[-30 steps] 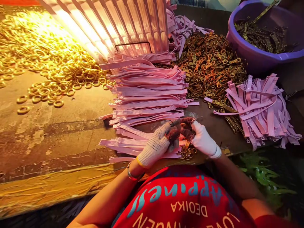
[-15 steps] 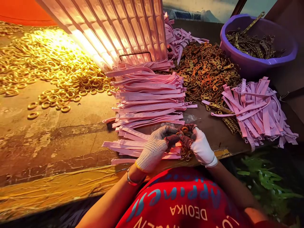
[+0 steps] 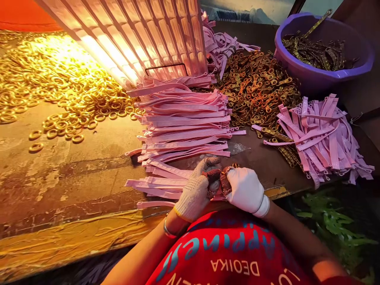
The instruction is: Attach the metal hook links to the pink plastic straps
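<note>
Both left hand point(image 3: 194, 194) and right hand point(image 3: 246, 190) curl their fingers close together; I cannot tell what they grip. Pink straps point(image 3: 185, 135) lie beside and beyond the left hand. Fine fingertip work seems in hand, calling next for a steady pinch.

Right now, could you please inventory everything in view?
Rings: many, gold, left
Ribbed panel: one, translucent, back centre
Orange patch: one, orange, upper left
Stacked pink straps: many, pink, centre
Back pink straps: many, pink, back centre
Metal links: many, bronze, centre right
Basin: one, purple, back right
Braided strips: many, dark, in basin
Loose pink straps: many, pink, right
Table: one, brown, underneath
Foliage: uncounted, green, lower right
Shirt: one, red, bottom centre
Bracelet: one, silvery, lower centre
Left hand: one, whitish glove, front centre
Right hand: one, white glove, beside left hand
</note>
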`<action>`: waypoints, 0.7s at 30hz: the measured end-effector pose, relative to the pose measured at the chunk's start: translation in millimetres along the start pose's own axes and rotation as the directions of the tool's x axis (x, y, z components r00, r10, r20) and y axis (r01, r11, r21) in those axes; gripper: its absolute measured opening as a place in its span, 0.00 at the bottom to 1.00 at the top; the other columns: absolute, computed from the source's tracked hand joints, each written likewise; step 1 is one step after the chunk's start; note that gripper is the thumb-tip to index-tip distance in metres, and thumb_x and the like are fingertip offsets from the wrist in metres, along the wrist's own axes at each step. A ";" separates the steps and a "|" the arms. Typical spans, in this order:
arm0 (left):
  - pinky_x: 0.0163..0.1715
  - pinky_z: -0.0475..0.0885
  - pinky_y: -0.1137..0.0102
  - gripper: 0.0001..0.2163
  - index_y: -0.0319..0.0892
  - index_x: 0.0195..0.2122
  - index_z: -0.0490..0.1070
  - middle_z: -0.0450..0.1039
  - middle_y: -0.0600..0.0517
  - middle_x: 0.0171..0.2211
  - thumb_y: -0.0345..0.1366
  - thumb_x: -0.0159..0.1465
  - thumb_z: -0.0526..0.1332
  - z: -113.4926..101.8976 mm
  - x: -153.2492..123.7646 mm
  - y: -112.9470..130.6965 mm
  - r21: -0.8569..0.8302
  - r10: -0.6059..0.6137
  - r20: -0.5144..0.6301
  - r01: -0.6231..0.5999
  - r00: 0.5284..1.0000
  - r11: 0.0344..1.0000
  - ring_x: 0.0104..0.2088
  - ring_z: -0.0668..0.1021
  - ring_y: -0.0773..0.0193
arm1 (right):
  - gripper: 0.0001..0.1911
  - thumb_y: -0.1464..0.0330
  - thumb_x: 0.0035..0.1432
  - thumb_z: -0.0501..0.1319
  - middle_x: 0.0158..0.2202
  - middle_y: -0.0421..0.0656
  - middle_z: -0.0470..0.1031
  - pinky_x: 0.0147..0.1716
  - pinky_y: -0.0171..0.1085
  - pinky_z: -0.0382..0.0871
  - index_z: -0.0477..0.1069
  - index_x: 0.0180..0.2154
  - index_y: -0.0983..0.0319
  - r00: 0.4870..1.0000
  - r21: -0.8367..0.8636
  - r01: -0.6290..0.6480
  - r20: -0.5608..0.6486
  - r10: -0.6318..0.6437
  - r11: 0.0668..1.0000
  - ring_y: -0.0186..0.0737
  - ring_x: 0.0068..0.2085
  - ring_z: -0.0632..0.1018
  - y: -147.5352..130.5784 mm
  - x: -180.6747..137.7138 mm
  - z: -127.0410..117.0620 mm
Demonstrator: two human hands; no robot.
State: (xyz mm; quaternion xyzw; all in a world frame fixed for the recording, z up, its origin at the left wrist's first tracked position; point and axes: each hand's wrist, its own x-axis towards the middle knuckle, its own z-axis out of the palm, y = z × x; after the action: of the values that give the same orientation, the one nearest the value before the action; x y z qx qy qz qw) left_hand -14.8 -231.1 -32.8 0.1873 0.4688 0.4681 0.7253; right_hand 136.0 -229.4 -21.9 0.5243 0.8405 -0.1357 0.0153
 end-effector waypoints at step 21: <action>0.36 0.75 0.62 0.13 0.39 0.46 0.75 0.75 0.38 0.50 0.24 0.62 0.57 6.9 77.5 4.0 0.937 0.051 0.331 -0.322 0.942 -0.137 0.37 0.81 0.54 | 0.19 0.74 0.62 0.55 0.47 0.49 0.82 0.52 0.43 0.74 0.73 0.53 0.60 0.932 0.586 0.098 -0.338 0.133 0.804 0.47 0.48 0.82 52.1 0.0 27.4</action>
State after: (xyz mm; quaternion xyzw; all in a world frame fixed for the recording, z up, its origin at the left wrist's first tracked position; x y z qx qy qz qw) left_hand -1.4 -161.7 -65.7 0.7687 0.5582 0.0442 0.3092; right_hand 178.9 -214.6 -59.3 0.5262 0.7384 -0.2924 -0.3039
